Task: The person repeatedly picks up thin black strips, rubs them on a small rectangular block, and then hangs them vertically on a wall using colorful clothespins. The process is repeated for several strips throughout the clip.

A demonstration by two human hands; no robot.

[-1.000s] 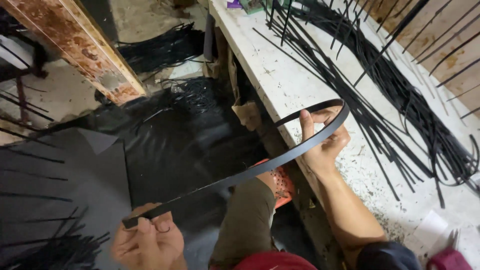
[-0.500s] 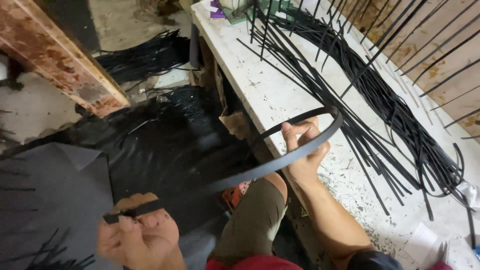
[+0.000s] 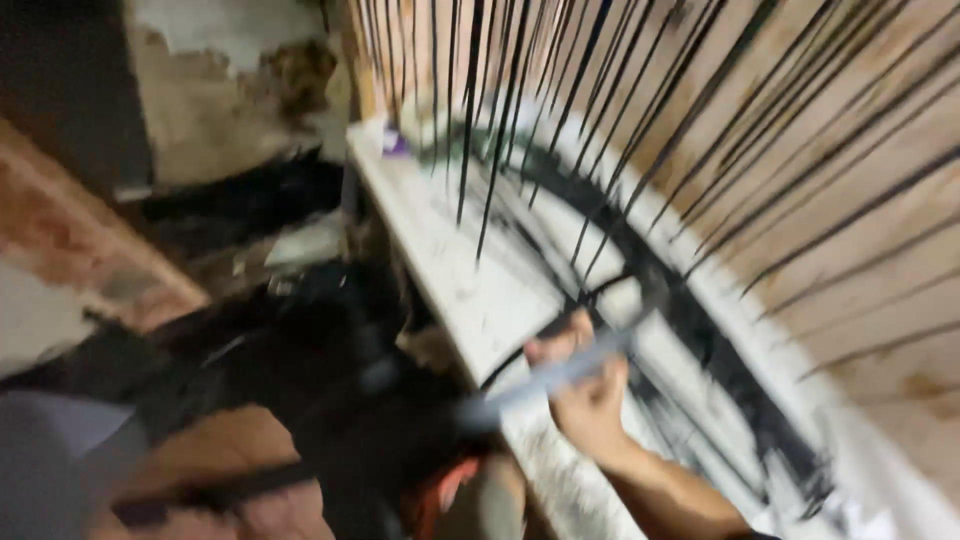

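The picture is heavily motion-blurred. My right hand (image 3: 588,395) is raised over the near edge of the white workbench (image 3: 445,265) and grips a long, flat black rubber strip (image 3: 530,385) that curves round behind the fingers. The strip runs down and left to my left hand (image 3: 205,465) at the bottom left, which holds its other end; that hand is only a smear. My knee in olive trousers (image 3: 490,505) shows between the two hands.
Several thin black strips (image 3: 520,90) hang down in front of a wooden wall (image 3: 860,200). A long heap of black strips (image 3: 700,340) lies along the bench. Dark sheet material and strip bundles (image 3: 250,205) cover the floor at left, beside a rusty beam (image 3: 70,230).
The view has swung upward and blurred, so the hanging strips and the wall fill the top. Both hands still hold the strip, and the right hand sits slightly lower in the picture.
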